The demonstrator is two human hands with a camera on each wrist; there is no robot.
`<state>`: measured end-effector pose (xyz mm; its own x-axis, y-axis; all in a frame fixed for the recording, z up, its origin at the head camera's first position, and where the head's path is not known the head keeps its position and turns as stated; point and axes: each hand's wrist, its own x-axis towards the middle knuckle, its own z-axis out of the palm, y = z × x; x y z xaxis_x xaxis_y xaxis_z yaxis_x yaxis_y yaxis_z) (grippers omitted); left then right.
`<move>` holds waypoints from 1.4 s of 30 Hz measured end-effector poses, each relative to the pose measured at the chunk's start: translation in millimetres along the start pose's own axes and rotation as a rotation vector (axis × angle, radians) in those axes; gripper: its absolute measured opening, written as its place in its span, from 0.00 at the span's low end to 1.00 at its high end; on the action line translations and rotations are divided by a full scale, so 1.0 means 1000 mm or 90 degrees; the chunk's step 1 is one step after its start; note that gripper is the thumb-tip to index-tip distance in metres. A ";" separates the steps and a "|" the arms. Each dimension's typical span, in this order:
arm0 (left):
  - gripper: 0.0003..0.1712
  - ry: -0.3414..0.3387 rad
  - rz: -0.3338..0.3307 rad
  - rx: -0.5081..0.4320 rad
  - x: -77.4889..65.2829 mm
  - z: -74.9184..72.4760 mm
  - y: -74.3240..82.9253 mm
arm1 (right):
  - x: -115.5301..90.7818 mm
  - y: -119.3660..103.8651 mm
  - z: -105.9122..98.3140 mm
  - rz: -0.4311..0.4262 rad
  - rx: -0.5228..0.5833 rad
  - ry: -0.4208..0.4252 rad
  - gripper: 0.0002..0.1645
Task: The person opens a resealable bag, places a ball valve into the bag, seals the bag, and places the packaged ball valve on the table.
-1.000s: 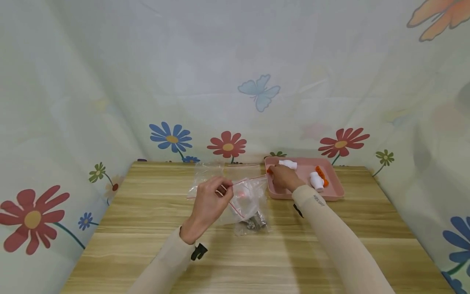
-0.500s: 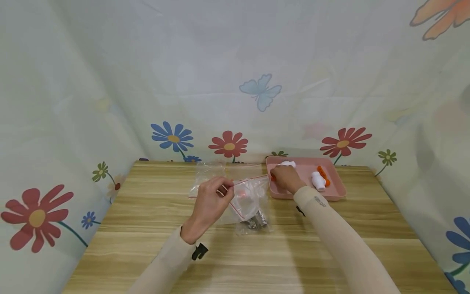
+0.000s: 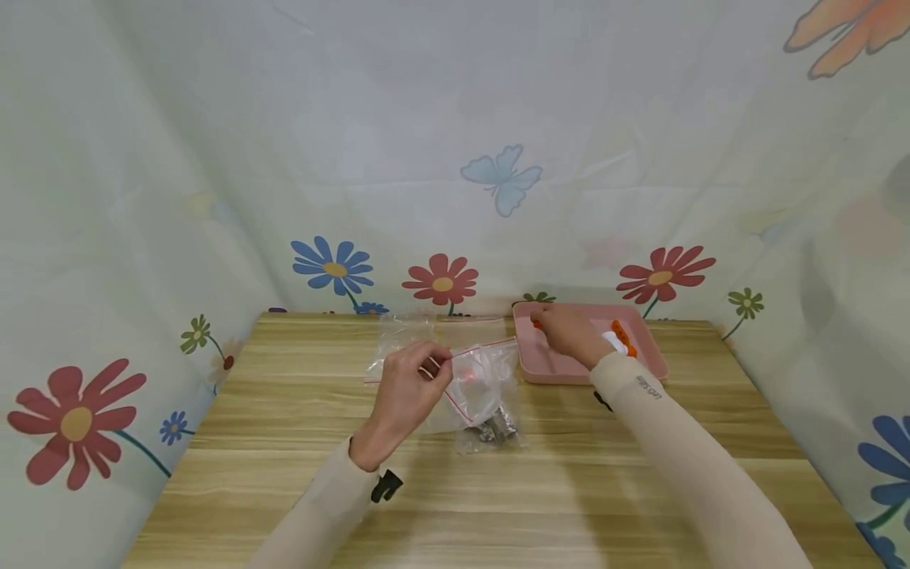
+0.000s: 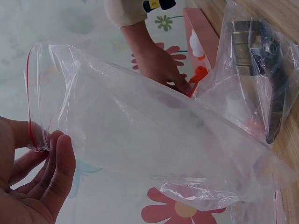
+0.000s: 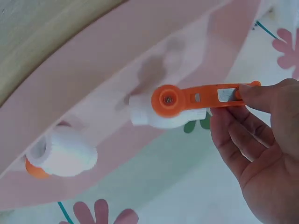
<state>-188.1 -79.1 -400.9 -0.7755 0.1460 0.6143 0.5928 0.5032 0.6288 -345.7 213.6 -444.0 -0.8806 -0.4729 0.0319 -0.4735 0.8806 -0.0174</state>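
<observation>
My left hand (image 3: 412, 387) pinches the red-striped mouth of a clear zip bag (image 4: 126, 126) between thumb and fingers. The bag hangs slack and looks see-through in the left wrist view. My right hand (image 5: 275, 135) is over the pink tray (image 3: 652, 359), its thumb and fingertips on the end of an orange lever handle (image 5: 201, 96). That lever belongs to a white plastic ball valve (image 5: 163, 122), seen close to the tray's inner side. A second white valve (image 5: 70, 151) with an orange handle lies in the same tray; the hand partly covers it in the head view.
A metal valve (image 4: 243, 46) in its own clear bag lies on the wooden table (image 3: 455, 514) below the held bag. Another clear bag (image 3: 398, 333) lies flat behind my left hand. A flowered cloth (image 3: 398, 158) hangs behind the table.
My right hand has shifted back and to the right within the tray, with the orange handle at its fingertips. The left hand and its bag have stayed in place.
</observation>
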 end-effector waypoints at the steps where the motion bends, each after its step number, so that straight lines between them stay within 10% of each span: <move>1: 0.03 0.000 0.000 0.000 0.000 0.000 0.000 | -0.002 0.002 -0.003 0.006 0.017 -0.005 0.14; 19: 0.04 0.001 -0.014 -0.006 0.000 0.002 -0.001 | -0.050 0.027 -0.031 0.074 0.099 0.040 0.14; 28: 0.04 0.002 -0.021 -0.006 0.000 0.002 0.000 | -0.068 0.009 -0.055 0.057 0.035 0.143 0.15; 42: 0.04 -0.002 -0.016 -0.010 0.000 0.005 -0.003 | -0.099 -0.024 -0.090 -0.028 0.158 0.241 0.15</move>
<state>-190.8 -76.8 -405.3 -0.7904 0.1367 0.5972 0.5771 0.4930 0.6511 -245.2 242.5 -357.1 -0.8120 -0.4247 0.4005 -0.5417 0.8038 -0.2460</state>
